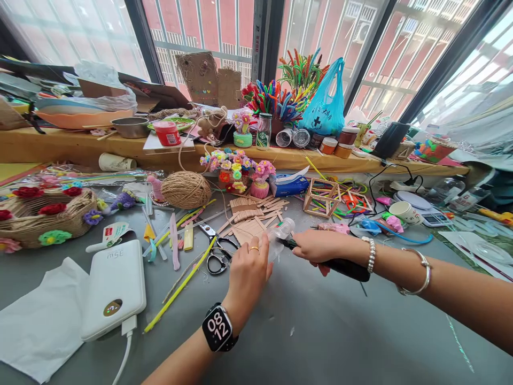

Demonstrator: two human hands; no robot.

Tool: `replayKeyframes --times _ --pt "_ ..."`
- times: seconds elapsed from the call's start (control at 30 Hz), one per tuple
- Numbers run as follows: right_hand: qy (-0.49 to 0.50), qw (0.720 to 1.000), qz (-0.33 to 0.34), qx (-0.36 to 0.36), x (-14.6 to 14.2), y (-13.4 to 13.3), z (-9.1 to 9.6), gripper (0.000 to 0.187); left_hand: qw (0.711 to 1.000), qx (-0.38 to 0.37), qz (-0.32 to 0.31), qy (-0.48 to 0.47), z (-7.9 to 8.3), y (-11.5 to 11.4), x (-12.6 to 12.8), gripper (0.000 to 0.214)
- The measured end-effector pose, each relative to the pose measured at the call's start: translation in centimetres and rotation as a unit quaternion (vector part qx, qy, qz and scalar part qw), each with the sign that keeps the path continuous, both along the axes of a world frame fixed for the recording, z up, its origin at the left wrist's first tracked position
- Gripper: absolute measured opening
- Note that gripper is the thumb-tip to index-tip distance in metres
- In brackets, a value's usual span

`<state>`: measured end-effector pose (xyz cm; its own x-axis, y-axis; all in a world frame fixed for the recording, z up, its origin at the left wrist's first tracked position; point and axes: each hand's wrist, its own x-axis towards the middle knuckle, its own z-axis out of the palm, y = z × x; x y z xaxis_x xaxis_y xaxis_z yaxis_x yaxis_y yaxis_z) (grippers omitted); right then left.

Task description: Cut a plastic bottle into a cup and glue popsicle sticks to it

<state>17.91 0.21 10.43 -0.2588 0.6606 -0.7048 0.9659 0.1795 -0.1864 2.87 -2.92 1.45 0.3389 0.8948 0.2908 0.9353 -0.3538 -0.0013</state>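
Note:
A small clear plastic bottle (281, 231) lies tilted above the grey table, its far end pointing away from me. My left hand (250, 266), with a ring and a watch, has its fingers closed around the near side of the bottle. In my right hand (320, 247) is a black utility knife (347, 269); its long handle runs back under my wrist. The knife's front end touches the bottle's right side, and the blade itself is hard to make out. Left of my left hand rest black-handled scissors (218, 251). Flat wooden sticks (248, 213) lie behind the bottle.
A white power bank (118, 283) with a cable lies at left, near a yellow pipe cleaner (180, 286). A twine ball (186, 190), a stick frame (320, 198) and a kitchen scale (436, 219) stand farther back. A crowded ledge (176, 159) runs below the windows.

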Motion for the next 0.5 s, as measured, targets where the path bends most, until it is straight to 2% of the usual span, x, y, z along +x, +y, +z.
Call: replayKeyframes --times 0.2,0.37,0.5 --pt "0.004 0.999 -0.028 -0.026 -0.07 0.25 0.31 0.027 1.0 0.016 0.005 0.006 -0.13 -0.14 0.1 0.051" --pt "0.008 1.0 -0.014 -0.022 0.31 0.32 -0.4 0.028 1.0 0.015 0.0 0.004 -0.18 -0.17 0.06 0.053" --pt "0.008 0.998 -0.029 -0.054 0.34 0.76 -0.63 0.024 1.0 0.011 -0.007 0.005 -0.13 -0.09 0.04 0.053"
